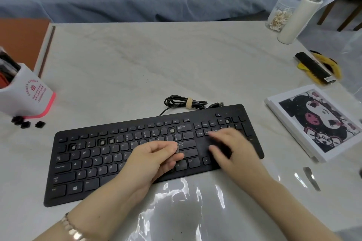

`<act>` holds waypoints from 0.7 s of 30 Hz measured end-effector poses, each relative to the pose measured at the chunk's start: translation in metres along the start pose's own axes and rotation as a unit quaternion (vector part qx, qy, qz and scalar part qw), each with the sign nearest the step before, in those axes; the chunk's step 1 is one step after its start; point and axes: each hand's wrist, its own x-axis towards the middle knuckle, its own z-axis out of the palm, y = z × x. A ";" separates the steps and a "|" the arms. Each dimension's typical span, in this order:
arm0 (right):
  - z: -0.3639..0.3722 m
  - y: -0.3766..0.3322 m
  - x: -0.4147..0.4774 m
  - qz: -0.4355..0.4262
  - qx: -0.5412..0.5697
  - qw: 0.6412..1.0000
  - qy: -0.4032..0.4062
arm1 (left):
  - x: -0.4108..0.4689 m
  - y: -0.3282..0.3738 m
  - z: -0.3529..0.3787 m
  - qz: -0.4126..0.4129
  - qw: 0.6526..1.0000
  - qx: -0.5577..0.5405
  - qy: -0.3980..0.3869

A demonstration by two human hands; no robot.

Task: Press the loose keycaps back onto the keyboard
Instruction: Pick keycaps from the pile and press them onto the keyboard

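Soft even daylight, white glare streaks on the plastic sheet (195, 207) below the right hand (233, 148), that hand motion-blurred, wide-angle bending at edges

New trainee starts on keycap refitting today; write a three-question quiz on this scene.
1. True or false: the left hand pinches a keycap above the keyboard.
2. The other loose keycaps lie: A) beside the white holder; B) in a bowl; C) on the floor.
3. Fill in: the ___ hand is spread over the keyboard's right end.
Key: 1 true; 2 A; 3 right hand.
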 end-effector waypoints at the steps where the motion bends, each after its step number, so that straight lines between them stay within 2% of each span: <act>1: 0.006 -0.015 -0.002 0.003 0.070 0.997 -0.032 | -0.001 0.001 -0.001 -0.002 1.000 -0.001 -0.002; 3: 0.017 -0.037 -0.005 0.026 0.188 0.980 -0.059 | -0.003 0.003 -0.001 -0.002 1.000 0.006 -0.010; 5: 0.026 -0.051 -0.005 0.052 0.261 0.962 -0.061 | -0.004 0.005 -0.003 0.009 0.999 0.032 -0.016; 10: 0.030 -0.054 -0.002 0.049 0.265 0.962 -0.049 | -0.007 0.008 -0.009 0.044 0.993 0.112 -0.004; 13: 0.028 -0.054 -0.003 0.053 0.279 0.958 -0.040 | -0.010 0.008 -0.010 0.050 0.993 0.110 -0.012; 17: 0.024 -0.057 -0.005 0.084 0.349 0.933 -0.025 | -0.015 0.010 -0.011 0.067 0.992 0.103 -0.034; 21: 0.022 -0.060 -0.007 0.075 0.355 0.931 -0.032 | -0.017 0.009 -0.012 0.087 0.989 0.111 -0.040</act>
